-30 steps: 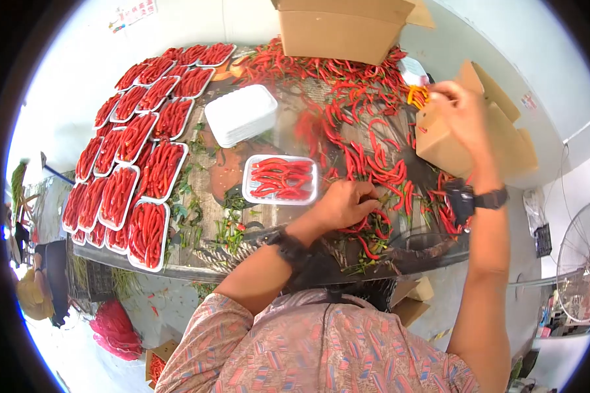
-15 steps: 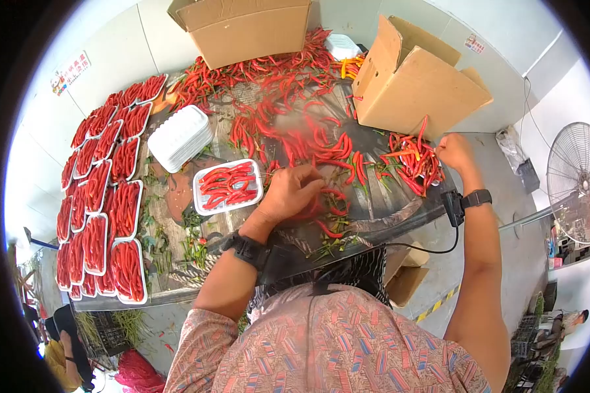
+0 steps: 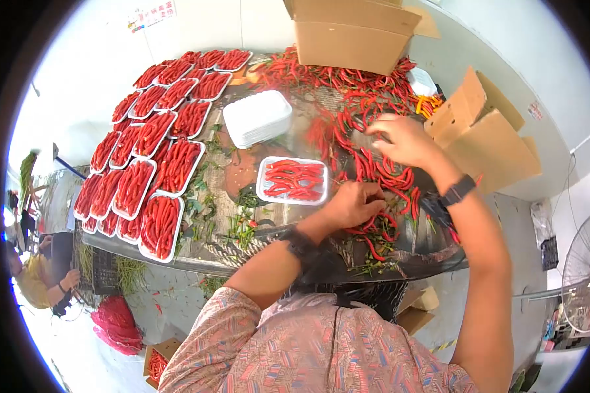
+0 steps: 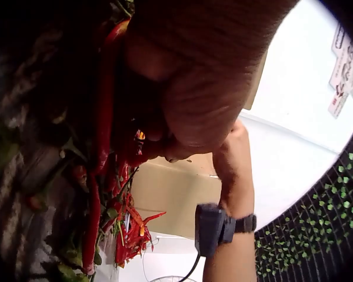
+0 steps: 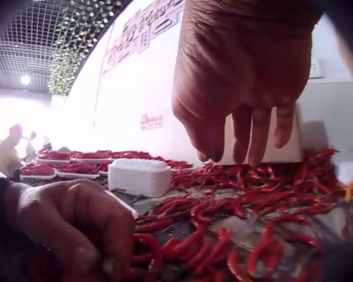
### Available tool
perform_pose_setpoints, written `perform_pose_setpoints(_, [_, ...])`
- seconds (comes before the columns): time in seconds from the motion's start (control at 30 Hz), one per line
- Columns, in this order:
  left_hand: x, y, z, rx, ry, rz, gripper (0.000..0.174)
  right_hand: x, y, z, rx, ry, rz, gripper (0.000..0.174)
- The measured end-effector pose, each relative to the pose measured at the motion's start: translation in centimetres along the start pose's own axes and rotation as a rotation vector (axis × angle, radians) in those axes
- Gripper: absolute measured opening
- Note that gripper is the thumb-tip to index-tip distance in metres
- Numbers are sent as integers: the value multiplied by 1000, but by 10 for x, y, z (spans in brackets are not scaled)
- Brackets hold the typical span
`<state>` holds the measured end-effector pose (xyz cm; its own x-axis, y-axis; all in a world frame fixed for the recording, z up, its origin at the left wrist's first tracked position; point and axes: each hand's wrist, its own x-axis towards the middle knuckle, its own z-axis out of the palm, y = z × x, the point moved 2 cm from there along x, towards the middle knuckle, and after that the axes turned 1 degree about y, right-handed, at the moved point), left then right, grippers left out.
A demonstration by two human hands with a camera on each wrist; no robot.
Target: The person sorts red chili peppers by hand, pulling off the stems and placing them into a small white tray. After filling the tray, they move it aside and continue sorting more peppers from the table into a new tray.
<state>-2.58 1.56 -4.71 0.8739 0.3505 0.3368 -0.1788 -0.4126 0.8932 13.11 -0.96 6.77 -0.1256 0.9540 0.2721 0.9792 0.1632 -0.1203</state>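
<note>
My left hand (image 3: 355,204) is low over the table beside a white foam tray (image 3: 260,190) holding a layer of red chilies (image 3: 288,171). Its fingers are curled, and a red chili (image 4: 106,106) shows against them in the left wrist view. A bit of green shows by the thumb tip in the right wrist view. Over the loose red chilies (image 3: 390,173), my right hand (image 3: 405,141) hangs with its fingers extended downward and nothing between them (image 5: 247,88).
Filled chili trays (image 3: 160,226) cover the table's left side. A stack of white trays (image 3: 259,114) stands behind the single tray. Cardboard boxes (image 3: 354,42) sit at the back and right (image 3: 491,141), with yellow chilies (image 3: 427,105) between them. A fan (image 3: 583,275) stands at right.
My right hand has moved from the chili pile at the table's right edge back left over the loose chilies, its fingers straightening. The left hand stays beside the tray. The head view has swung.
</note>
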Motion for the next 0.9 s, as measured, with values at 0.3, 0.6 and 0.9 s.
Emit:
perform_pose_setpoints(0.3, [-1,4,0,65,8,102,22,104,-11,75,-41,-210,-153,41])
perform_pose_setpoints(0.6, [-1,4,0,81,-19,102,21,93,0,85,-34,-233,-27,26])
perform_pose_setpoints(0.9, [1,-2,3,21,-5,91,23,10,37,48,9,-240,90,17])
